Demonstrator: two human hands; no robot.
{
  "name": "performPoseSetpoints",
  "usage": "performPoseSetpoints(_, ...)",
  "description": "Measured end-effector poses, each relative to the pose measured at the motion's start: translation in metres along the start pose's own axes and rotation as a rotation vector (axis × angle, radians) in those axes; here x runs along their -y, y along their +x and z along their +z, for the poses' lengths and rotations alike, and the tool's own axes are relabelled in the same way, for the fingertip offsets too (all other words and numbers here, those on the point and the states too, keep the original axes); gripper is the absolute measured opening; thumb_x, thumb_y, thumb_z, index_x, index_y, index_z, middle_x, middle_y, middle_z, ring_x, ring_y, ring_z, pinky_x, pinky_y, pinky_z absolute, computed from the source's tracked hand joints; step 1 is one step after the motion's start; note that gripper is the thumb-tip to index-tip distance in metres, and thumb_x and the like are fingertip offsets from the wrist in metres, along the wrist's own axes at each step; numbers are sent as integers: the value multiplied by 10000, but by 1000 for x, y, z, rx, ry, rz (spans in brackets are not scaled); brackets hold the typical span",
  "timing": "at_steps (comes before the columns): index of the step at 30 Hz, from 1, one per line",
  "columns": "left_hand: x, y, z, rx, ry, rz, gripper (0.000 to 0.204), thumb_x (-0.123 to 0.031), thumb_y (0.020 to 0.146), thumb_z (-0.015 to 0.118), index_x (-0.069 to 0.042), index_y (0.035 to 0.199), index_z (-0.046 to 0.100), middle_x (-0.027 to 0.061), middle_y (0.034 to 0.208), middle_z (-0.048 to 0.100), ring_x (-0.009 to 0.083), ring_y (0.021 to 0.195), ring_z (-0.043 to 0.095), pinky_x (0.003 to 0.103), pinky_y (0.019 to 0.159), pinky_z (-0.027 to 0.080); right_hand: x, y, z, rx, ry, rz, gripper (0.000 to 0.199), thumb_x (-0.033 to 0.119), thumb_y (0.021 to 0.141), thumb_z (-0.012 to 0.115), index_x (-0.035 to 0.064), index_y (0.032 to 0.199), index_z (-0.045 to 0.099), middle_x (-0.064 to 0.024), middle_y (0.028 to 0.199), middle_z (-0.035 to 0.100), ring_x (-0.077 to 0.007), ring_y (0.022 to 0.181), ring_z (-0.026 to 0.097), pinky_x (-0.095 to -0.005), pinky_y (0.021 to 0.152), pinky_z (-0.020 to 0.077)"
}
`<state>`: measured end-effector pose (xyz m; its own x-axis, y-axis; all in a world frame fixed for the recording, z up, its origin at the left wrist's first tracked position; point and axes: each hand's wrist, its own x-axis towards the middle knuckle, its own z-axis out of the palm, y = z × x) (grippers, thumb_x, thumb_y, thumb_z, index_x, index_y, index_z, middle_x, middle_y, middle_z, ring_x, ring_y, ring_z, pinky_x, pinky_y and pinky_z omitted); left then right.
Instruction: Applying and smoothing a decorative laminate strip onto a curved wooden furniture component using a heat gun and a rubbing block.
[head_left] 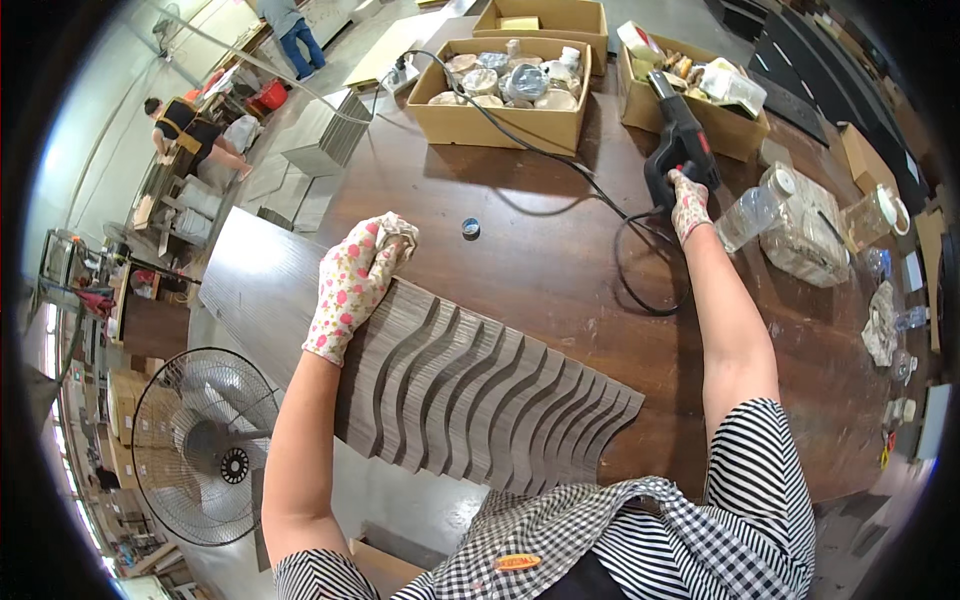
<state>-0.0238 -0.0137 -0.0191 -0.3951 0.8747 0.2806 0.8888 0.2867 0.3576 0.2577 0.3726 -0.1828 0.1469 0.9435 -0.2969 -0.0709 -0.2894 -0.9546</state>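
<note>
Clasps a crumpled white cloth [402,238] in the bent fingers of the left hand [350,280], gloved in white with pink dots, at the upper left corner of a grey panel [490,385] of wavy slats; cannot tell whether presses on that corner. Has the panel laid out from beside the left hand toward the right and back toward the body, well apart from the right hand [690,203]. Grasps a black power tool [683,145] by the handle in the right hand, gloved alike, with nozzle aimed away from the body; cannot tell whether lifted or resting. Trails a black cord [618,262] from below and left of the right hand, looped on the brown table [580,305]. Has a small cap [471,229] to the right of the left hand, and a clear bottle [752,215], a wrapped block [805,235] and a jar [870,220] in turn to the right of the right hand. Beyond the right hand, finds a cardboard box of mixed items [745,140]; farther left, another box [495,130] of round wrapped pieces. Left of the left forearm, has a black fan [205,447]; far beyond the left hand, two people at a distance.
</note>
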Motion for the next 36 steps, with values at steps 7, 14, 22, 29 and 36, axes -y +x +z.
performPoseSetpoints(7, -9, 9, 5, 13, -121, 42, 307, -222, 916, 578, -78, 1187, 597, 145, 1050, 670, 335, 982, 639, 383, 848, 494, 34, -60, -43, -45, -334, -514, 455, 177, 682, 805, -8, 1051, 614, -112, 942, 665, -242, 872, 631, -355, 790, 488)
performPoseSetpoints(14, 5, 6, 2, 20, -100, 113, 331, -207, 928, 569, -43, 1216, 576, 160, 1095, 656, 325, 1017, 630, 390, 876, 485, 46, -127, -138, -103, -307, -815, 447, 273, 740, 765, -14, 1045, 610, -159, 932, 680, -280, 845, 667, -370, 749, 512)
performPoseSetpoints(22, 26, 13, 14, 62, -121, 182, 366, -236, 950, 559, -6, 1235, 552, 181, 1142, 633, 352, 1037, 607, 405, 896, 467, 10, -252, -250, 53, -668, -336, 398, 267, 705, 796, -16, 948, 660, -130, 816, 700, -203, 756, 667, -345, 712, 518)
performPoseSetpoints(29, 28, 39, 13, 192, -736, -188, 441, -283, 961, 586, 20, 1276, 530, 67, 1116, 631, 128, 1004, 563, 274, 858, 447, 0, -291, -266, 82, -651, -222, 360, 227, 697, 799, -40, 899, 667, -98, 778, 687, -162, 719, 638, -334, 692, 511)
performPoseSetpoints(36, 36, 39, 35, 168, -372, 21, 439, -317, 951, 570, 10, 1243, 558, 189, 1106, 652, 315, 1021, 617, 374, 875, 467, -11, -289, -278, 124, -701, -216, 386, 244, 702, 789, -45, 923, 663, -129, 798, 693, -190, 749, 655, -333, 728, 504)
